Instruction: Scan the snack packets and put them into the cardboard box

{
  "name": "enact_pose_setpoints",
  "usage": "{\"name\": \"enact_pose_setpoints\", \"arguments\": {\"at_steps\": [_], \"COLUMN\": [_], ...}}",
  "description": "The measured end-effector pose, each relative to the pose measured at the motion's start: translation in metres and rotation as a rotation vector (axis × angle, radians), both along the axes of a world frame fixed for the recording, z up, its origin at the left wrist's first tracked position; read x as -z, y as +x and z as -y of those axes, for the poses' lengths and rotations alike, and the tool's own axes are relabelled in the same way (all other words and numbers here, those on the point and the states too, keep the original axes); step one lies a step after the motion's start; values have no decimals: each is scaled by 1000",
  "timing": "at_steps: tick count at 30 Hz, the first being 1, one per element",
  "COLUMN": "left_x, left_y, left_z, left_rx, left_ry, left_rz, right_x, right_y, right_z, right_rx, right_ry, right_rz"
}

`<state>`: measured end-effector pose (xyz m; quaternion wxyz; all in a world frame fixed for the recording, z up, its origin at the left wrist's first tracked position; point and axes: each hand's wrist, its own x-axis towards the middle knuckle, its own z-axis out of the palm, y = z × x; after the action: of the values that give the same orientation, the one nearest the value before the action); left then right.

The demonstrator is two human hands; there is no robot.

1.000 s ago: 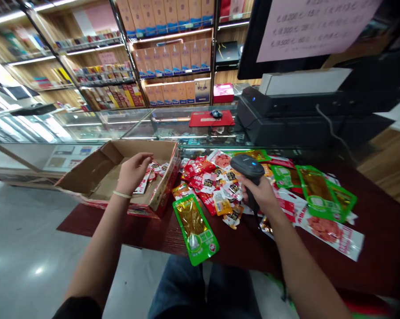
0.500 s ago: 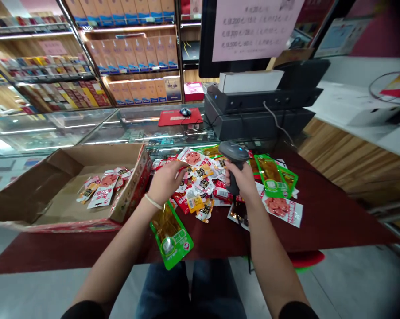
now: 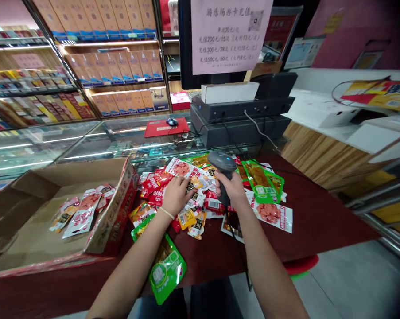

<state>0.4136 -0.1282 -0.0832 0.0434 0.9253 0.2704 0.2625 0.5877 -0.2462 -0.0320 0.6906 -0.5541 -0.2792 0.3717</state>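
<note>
A heap of small snack packets (image 3: 196, 199), in red, white, yellow and black, covers the middle of the dark red table. My left hand (image 3: 176, 195) lies over its left part, fingers apart and touching the packets, with no packet plainly gripped. Wrapped round the handle of a dark barcode scanner (image 3: 222, 162) is my right hand (image 3: 231, 186); the scanner's head is above the heap. Beneath my left forearm, a green pouch (image 3: 166, 274) hangs over the table's front edge. A white packet with a pink meat picture (image 3: 273, 215) lies right of my right wrist.
An open cardboard box (image 3: 30, 221) on the left holds several packets. More green pouches (image 3: 264, 186) lie right of the scanner. Behind the table are a glass counter (image 3: 87, 144), a red mouse pad (image 3: 160, 128) and a black till machine (image 3: 239, 128). The scanner's cable trails downward.
My left hand has moved onto the packets, its fingers spreading over them. My right hand keeps the scanner above the heap. The camera view has shifted, bringing the sign into sharper focus.
</note>
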Motion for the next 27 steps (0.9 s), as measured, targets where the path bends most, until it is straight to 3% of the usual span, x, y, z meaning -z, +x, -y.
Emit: {"name": "enact_pose_setpoints", "arguments": {"at_steps": [4,10,12,15,19,23,27], "left_x": [2,2,4,8,12,14,16], "left_y": [-8,-19,-21,-24,-24,-23,-23], "left_z": [4,-8,-18,-32,-40,-41,-42], "left_rx": [10,-250,-281,-247,-97,1,16], "left_ry": [-103,-448,-579,-810,-1036,-1110,-1107], "left_rz": [110,625,775,920,1026,1095,1115], "right_x": [1,2,3,4,8,12,11], "right_y": [-3,-9,-13,-20,-32,-41,-47], "right_z": [0,-1,-1,-1,-2,-2,-3], "right_rx": [-12,-22,-39,-83,-140,-188,-193], "right_ry": [12,-27,-29,-63,-119,-142,-107], "right_rz": [40,42,58,118,227,368,443]}}
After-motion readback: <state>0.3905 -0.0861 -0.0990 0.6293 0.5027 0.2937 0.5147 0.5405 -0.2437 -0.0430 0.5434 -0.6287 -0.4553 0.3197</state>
